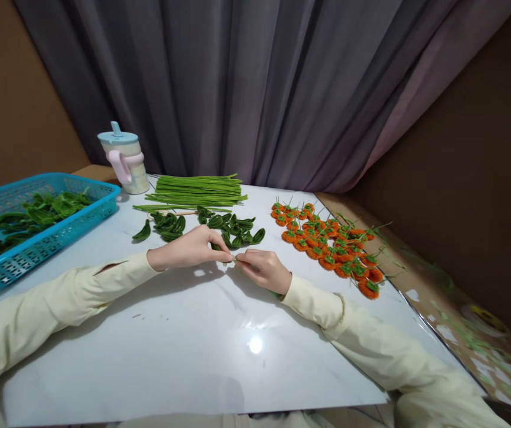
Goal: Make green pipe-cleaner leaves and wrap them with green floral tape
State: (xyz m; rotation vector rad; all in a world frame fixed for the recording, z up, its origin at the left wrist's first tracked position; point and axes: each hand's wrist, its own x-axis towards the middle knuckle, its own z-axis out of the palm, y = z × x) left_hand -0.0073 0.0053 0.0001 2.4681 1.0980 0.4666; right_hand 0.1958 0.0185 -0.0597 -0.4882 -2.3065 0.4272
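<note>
My left hand [195, 245] and my right hand [262, 268] meet above the middle of the white table, fingertips almost touching. Both are closed in a pinch around a small green piece [235, 259], mostly hidden by the fingers. A bit of green also shows under my right wrist. Just beyond my hands lie several dark green fuzzy leaves [237, 226], with more loose leaves [166, 224] to the left. Bright green fuzzy stems [197, 191] lie in a bundle behind them. To the right spread many orange fuzzy flower heads [322, 241] with green tops and thin stems.
At the left edge, a blue plastic basket [59, 241] holds green leaves [54, 209]. A tumbler [124, 160] with a blue lid and pink handle stands at the back left. Grey curtains [220, 89] hang behind the white table [184, 356]. Scraps lie beyond its right edge.
</note>
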